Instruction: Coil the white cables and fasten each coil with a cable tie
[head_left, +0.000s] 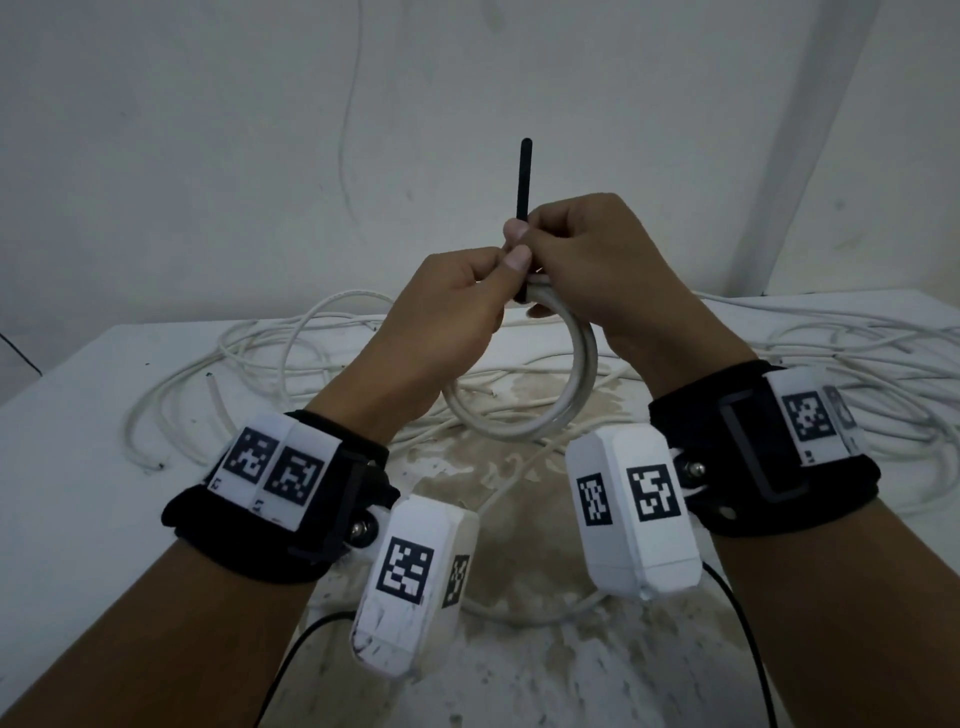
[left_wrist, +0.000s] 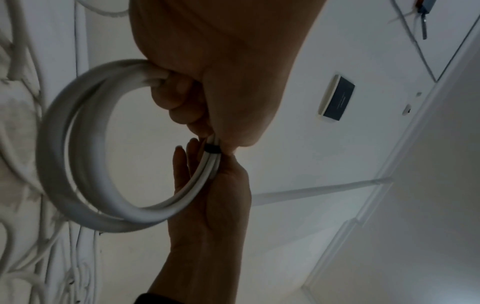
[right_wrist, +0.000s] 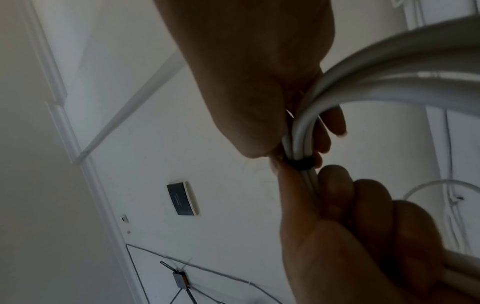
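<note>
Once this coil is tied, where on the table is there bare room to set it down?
Bare tabletop lies at the near left, bordered by the table's left edge and the loose white cables. The stained patch between the wrists has one cable crossing. The far side, behind the coil, is crowded with cables.

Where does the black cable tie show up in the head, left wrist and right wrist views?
Head: the black cable tie stands up above both hands, upper centre, its lower part wrapping the white coil.
Left wrist: a black band round the coil, centre.
Right wrist: a black band round the coil, right of centre.
Shared landmark: the white coil.
</note>
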